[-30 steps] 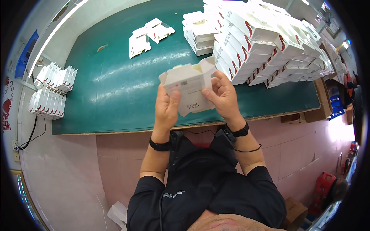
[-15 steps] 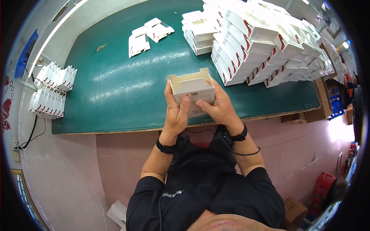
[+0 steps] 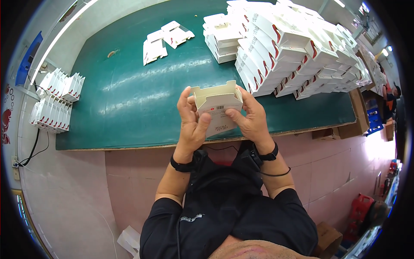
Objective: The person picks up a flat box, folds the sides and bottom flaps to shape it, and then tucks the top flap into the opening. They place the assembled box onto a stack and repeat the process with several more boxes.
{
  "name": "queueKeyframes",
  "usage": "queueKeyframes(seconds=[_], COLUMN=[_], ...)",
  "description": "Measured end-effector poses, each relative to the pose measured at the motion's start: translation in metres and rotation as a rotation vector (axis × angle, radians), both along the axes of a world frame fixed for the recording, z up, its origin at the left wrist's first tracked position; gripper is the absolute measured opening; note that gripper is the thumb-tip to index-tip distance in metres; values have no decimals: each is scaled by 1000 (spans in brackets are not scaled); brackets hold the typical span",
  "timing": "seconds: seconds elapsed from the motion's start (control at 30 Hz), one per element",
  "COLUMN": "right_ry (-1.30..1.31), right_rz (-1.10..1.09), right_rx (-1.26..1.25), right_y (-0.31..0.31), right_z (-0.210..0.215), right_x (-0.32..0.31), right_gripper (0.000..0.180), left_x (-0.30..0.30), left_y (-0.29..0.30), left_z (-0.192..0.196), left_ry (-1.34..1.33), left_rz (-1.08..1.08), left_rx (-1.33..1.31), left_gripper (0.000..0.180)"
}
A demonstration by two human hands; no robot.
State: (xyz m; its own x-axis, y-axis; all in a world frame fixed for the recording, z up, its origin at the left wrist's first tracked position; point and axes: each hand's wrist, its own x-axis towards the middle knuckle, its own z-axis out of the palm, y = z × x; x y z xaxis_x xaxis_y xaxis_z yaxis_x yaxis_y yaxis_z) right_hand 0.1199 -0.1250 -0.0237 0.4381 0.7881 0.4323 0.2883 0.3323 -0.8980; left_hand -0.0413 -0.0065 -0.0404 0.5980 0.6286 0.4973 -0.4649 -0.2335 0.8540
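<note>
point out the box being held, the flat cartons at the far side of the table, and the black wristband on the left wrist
white box [image 3: 217, 108], head view, on its front panel
flat cartons [image 3: 166, 41], head view, middle of the loose pile
black wristband [image 3: 181, 165], head view, on the band across the left wrist

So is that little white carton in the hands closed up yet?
No, open. The white carton, held between the left hand and right hand, shows its hollow far end with flaps standing up, not folded in.

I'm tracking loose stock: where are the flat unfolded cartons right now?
In the head view, the flat cartons lie at the far left of the green table, left of the stacked boxes, beyond both hands.
</note>
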Motion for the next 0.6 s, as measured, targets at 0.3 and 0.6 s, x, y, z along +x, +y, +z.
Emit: queueKeyframes(seconds=[0.3, 0.6], right_ry=[-121, -310], right_rz=[-27, 29], right_rx=[-47, 76], right_y=[-5, -8], right_z=[12, 45], right_x=[0, 11], right_gripper=[72, 55], left_x=[-26, -30], left_y=[22, 22], left_z=[18, 35], left_ry=[119, 195], left_rz=[-64, -105], left_rx=[67, 110], left_gripper=[74, 59])
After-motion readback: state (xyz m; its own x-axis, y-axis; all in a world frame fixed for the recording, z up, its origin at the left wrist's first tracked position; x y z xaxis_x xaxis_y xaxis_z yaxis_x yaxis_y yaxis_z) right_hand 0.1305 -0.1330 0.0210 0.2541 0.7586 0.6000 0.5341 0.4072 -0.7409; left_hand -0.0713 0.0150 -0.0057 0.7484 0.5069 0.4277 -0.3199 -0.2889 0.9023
